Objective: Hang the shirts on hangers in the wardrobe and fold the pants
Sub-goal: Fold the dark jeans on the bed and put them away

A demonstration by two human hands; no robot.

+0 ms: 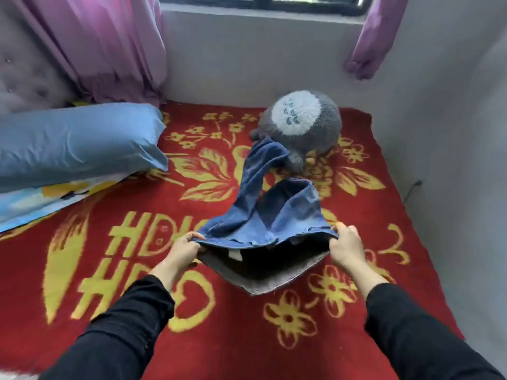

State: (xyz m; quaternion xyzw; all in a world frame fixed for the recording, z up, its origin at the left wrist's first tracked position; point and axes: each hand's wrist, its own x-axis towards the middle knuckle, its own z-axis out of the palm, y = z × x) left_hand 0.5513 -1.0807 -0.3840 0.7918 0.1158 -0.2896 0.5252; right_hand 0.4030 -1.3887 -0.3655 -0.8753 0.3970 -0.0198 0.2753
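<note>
Now jeans [263,215] waistband btwn both hands: left hand [183,249], right hand [346,246].

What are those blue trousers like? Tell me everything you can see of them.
The pants look like blue denim, greyer on the inside, where a small pale label shows. The left hand and right hand each grip one side of the waistband, holding it open toward the camera above the red blanket. The two legs trail away, rumpled and twisted, toward the grey plush toy; the farther leg end overlaps it in view, but whether it touches is unclear. They are not yet folded.
</note>
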